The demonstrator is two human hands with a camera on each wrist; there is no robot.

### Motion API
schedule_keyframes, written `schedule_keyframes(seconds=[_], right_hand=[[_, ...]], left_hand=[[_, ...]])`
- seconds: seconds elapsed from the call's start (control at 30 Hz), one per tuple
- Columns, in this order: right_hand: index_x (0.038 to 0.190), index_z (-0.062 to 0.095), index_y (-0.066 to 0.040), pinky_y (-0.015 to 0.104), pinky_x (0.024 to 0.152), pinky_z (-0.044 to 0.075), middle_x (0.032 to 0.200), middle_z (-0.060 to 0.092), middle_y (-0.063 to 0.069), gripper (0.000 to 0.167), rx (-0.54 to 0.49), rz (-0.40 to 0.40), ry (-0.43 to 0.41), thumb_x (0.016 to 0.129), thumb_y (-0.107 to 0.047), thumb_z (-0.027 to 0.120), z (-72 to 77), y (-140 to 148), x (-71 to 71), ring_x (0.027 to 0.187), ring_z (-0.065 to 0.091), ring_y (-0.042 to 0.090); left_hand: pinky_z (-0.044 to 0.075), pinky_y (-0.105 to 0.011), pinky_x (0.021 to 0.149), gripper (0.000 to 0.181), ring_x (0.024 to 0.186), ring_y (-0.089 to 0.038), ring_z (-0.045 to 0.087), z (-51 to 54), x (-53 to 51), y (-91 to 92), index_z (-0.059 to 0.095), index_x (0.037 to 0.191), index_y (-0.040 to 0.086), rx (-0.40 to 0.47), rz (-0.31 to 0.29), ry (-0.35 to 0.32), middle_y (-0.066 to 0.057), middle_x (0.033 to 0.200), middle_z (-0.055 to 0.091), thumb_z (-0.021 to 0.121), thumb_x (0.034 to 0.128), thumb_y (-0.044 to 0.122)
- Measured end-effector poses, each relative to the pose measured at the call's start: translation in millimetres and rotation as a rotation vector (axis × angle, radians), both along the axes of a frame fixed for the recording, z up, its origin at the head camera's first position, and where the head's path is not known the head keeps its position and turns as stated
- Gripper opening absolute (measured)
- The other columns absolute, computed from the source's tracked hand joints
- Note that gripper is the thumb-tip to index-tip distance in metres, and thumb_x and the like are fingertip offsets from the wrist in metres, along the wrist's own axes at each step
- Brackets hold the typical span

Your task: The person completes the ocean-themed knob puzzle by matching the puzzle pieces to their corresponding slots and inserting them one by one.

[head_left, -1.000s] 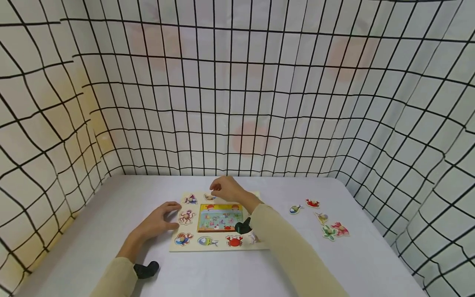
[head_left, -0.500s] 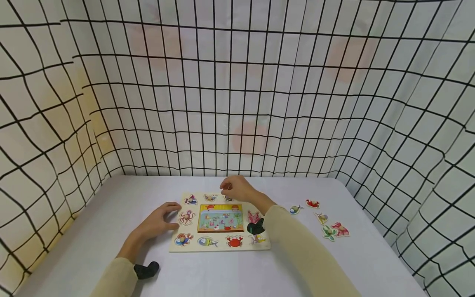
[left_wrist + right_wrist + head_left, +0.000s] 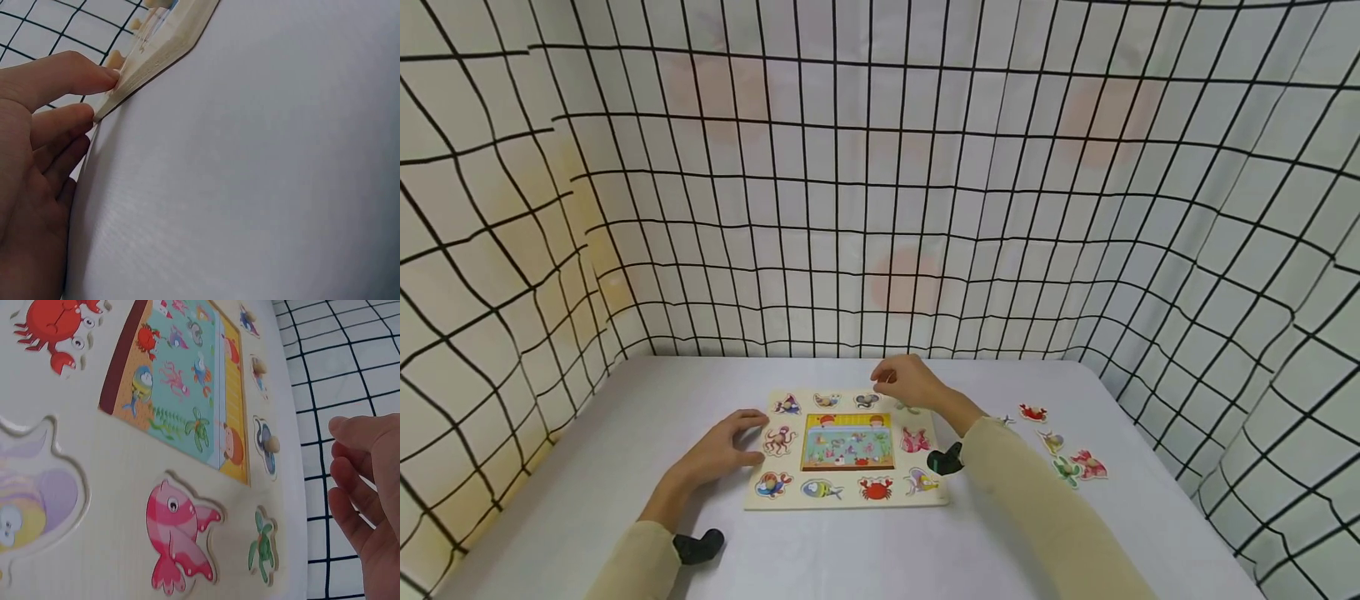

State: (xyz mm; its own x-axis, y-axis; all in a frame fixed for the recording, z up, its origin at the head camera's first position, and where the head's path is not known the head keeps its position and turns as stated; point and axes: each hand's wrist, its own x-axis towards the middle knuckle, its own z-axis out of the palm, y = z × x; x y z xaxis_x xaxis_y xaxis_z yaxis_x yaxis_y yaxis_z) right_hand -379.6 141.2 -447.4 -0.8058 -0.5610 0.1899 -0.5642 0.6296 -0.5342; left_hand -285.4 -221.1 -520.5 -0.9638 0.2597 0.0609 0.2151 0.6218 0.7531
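Nearest, the board point(image 3: 852, 490) is lying flat on the counter point(image 3: 850, 558). The left hand point(image 3: 721, 448) is resting at its left edge, thumb and fingers apart and touching the wood; light, even pressure there would probably be steadying it best. A pink piece point(image 3: 1090, 464) and a green piece point(image 3: 1064, 472) are lying well off to the right. Farthest, the right hand point(image 3: 913, 383) is hovering near the seated grey piece point(image 3: 263, 433), fingers loosely bent, pinching nothing. Gripping the knob point(image 3: 272, 445), not the rim, would likely be giving cleaner control.
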Motion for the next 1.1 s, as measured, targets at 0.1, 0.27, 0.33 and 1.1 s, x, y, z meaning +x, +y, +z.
schedule_keyframes(seconds=[0.1,0.27,0.33,1.1], right_hand=[[0.112,0.076,-0.001,0.033,0.077,0.057,0.097,0.072,-0.001,0.019,0.011,-0.009,0.008,0.096,-0.01,0.073,-1.6,8,-0.9,0.086,0.066,0.014],[0.112,0.076,-0.001,0.033,0.077,0.056,0.095,0.071,-0.002,0.02,0.035,-0.03,0.012,0.096,-0.012,0.073,-2.4,21,-0.6,0.085,0.064,0.013],[0.113,0.076,-0.001,0.033,0.077,0.056,0.095,0.07,-0.003,0.02,0.037,-0.041,0.0,0.096,-0.013,0.074,-2.0,26,-0.1,0.085,0.064,0.013],[0.111,0.076,0.0,0.034,0.077,0.055,0.094,0.069,-0.002,0.02,0.082,-0.132,0.003,0.095,-0.012,0.076,2.9,87,9.3,0.086,0.062,0.016]], left_hand=[[0.021,-0.067,0.118,0.068,0.147,-0.049,0.03,-0.6,-0.5,0.4,0.058,0.143,-0.001,-0.007,-0.003,0.005,-0.022,0.153,0.045,0.083,0.0836,0.018],[0.021,-0.068,0.118,0.067,0.147,-0.049,0.03,-1.7,-0.9,0.9,0.058,0.143,-0.001,-0.01,-0.005,0.007,-0.022,0.153,0.045,0.083,0.0835,0.018],[0.021,-0.068,0.117,0.067,0.147,-0.049,0.03,-1.6,-0.5,1.2,0.058,0.143,-0.001,-0.011,-0.004,0.003,-0.022,0.153,0.045,0.083,0.0835,0.018],[0.021,-0.069,0.117,0.068,0.146,-0.051,0.03,1.8,0.8,-0.2,0.058,0.143,-0.003,-0.01,-0.012,0.012,-0.024,0.152,0.045,0.083,0.0837,0.018]])
